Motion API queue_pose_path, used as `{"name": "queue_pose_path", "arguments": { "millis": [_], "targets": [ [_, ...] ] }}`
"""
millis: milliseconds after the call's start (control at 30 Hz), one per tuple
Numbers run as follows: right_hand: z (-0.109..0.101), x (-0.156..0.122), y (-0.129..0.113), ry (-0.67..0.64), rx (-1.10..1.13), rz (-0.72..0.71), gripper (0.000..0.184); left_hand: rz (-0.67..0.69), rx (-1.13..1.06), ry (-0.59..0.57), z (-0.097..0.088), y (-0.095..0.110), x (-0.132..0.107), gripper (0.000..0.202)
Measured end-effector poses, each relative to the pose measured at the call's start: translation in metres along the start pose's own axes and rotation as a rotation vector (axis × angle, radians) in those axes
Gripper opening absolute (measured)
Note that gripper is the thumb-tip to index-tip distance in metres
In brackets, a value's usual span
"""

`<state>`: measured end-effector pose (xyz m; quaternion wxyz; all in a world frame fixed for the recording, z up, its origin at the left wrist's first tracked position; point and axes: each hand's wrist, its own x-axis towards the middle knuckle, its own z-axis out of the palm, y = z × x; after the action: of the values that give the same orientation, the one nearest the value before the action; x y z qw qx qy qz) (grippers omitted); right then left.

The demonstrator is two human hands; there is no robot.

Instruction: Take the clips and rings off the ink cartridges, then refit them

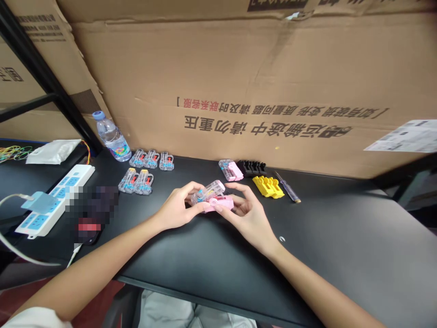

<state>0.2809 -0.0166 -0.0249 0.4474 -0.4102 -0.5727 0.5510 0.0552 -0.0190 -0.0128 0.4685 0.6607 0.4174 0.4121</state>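
- The left hand [177, 207] has a narrow grip, thumb in front and fingers behind, on the left end of a clear plastic body [210, 189] with blue and yellow inner parts.
- The right hand [251, 214] pinches a pink plastic piece [225, 203] with its thumb; its index finger arches toward the body's far end, contact unclear.
- Body and piece meet between the hands, above the black table [191, 255]. They sit at an angle, so I judge them only partly fitted together.
- At one o'clock from them, a clear unit with a pink piece [230, 170] looks already joined.
- At ten o'clock, five clear units with red and blue inner parts [144, 182] are set in two rows; no large pink, yellow or black piece shows on them.
- At two o'clock, a row of black plastic pieces [251, 167], and toward three, a cluster of yellow plastic pieces [268, 187], appear unpaired with any clear body.
- At three o'clock, a slim clear-handled screwdriver [292, 192] lies out of both hands; at four, a small white crescent-shaped bit [282, 238].
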Motion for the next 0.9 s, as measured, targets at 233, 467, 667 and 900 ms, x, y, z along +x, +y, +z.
{"name": "queue_pose_path", "arguments": {
  "millis": [233, 467, 667, 900],
  "targets": [
    [-0.002, 0.003, -0.001, 0.108, 0.024, -0.096, 0.054, -0.024, -0.135, 0.005, -0.001, -0.003, 0.002, 0.049],
    [-0.01, 0.009, -0.007, 0.048, 0.302, 0.171, 0.035, 0.162, -0.033, -0.089, -0.008, 0.003, -0.002, 0.041],
    [-0.004, 0.007, -0.012, -0.047, 0.395, 0.352, 0.034, 0.329, 0.311, -0.121, -0.01, -0.001, -0.002, 0.041],
    [0.001, 0.002, -0.012, -0.128, 0.292, 0.305, 0.051, 0.171, 0.288, 0.026, -0.008, -0.001, 0.0, 0.028]
  ]
}}
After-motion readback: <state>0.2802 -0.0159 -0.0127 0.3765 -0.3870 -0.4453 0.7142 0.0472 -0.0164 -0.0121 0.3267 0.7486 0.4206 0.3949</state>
